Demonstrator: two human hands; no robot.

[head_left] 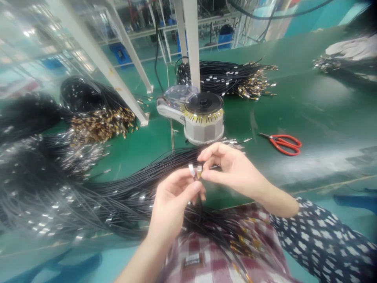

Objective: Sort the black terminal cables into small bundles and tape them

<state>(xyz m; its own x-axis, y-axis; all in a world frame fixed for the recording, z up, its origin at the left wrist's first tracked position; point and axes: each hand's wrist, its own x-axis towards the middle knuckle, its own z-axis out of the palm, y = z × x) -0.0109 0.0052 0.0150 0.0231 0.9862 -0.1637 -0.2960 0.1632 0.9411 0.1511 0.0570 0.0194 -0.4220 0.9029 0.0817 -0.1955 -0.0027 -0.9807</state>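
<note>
Pinched between thumb and fingers of my left hand (172, 198) are the ends of black cables, with a silver metal connector (191, 169) and a gold-and-silver connector (199, 171) pointing up side by side. My right hand (232, 167) is at the right of these connectors, its fingers bent and apart from the thumb. Its thumb tip is beside or touching the gold-and-silver connector; I cannot tell which. Below my hands, a bunch of black cables (215, 226) with gold-coloured ends lies across the checked apron (193, 271). A long cable bundle (126, 188) runs off to the left.
A round white tape dispenser (204, 127) with a black top stands beyond my hands. Red-handled scissors (284, 144) lie to the right on the green table (318, 118). More cable bundles (218, 78) are at the back and left (100, 122). White frame posts (193, 47) rise from the table.
</note>
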